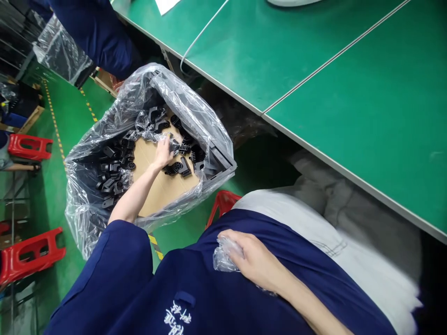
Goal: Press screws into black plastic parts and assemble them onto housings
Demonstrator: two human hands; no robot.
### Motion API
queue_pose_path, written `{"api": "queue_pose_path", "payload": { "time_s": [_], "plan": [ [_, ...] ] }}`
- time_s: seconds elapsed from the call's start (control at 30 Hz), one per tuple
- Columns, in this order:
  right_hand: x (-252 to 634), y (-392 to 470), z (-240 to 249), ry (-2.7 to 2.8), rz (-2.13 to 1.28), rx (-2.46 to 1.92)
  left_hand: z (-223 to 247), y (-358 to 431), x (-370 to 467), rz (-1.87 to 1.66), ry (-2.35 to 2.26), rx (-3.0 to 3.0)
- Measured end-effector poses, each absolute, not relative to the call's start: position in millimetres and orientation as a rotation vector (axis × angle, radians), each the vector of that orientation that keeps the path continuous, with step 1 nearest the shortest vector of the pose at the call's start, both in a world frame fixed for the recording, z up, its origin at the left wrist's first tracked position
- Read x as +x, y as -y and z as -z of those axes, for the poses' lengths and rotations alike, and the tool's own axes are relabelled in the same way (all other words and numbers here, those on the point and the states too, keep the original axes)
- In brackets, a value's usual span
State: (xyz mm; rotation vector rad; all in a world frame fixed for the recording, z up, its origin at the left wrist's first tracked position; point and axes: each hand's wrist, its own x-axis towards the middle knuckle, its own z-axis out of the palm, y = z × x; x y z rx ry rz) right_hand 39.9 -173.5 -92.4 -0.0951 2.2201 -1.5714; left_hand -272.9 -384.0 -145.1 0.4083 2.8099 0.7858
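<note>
My left hand reaches down into a large bin lined with a clear plastic bag. Its fingers are closed on a black plastic part, partly hidden by the hand, with some clear film close by. More black moulded parts lie along the bin's sides, some with slotted or wheel-like shapes. Brown cardboard forms the layer beneath them. In front of my belly, my right hand is closed around crumpled clear plastic film.
A green-topped table runs along the right, its edge close to the bin. Red stools stand on the green floor at left, and another red stool is below the bin. A person in dark blue is beyond the bin.
</note>
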Motion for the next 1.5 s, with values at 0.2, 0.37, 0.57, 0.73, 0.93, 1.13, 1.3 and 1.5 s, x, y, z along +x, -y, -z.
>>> {"api": "queue_pose_path", "payload": {
  "time_s": [0.2, 0.37, 0.57, 0.73, 0.93, 1.13, 1.3, 1.5],
  "plan": [
    [43, 168, 90, -2.19, 1.683, 0.016, 142, 358, -273, -0.613, -2.766, 0.58],
    [41, 164, 87, -2.194, 1.748, 0.1, 133, 367, -273, -0.691, -2.818, 0.414],
    [20, 162, 67, -2.199, 1.896, 0.19, 102, 410, -264, -1.094, -2.782, 0.003],
    [-20, 186, 40, -2.386, 1.991, 0.067, 68, 447, -220, -1.561, -2.577, -0.188],
    [-61, 242, 35, -3.253, 1.279, -0.611, 45, 448, -151, -1.855, -2.16, -0.252],
    [-81, 263, 52, -3.247, 0.985, -0.918, 67, 449, -141, -1.691, -1.982, -0.255],
    [-85, 272, 63, -3.08, 0.946, -0.901, 111, 470, -181, -1.45, -2.296, -0.239],
    [-59, 285, 52, -3.069, 1.432, -0.886, 143, 477, -263, -1.297, -2.835, -0.148]
  ]
}}
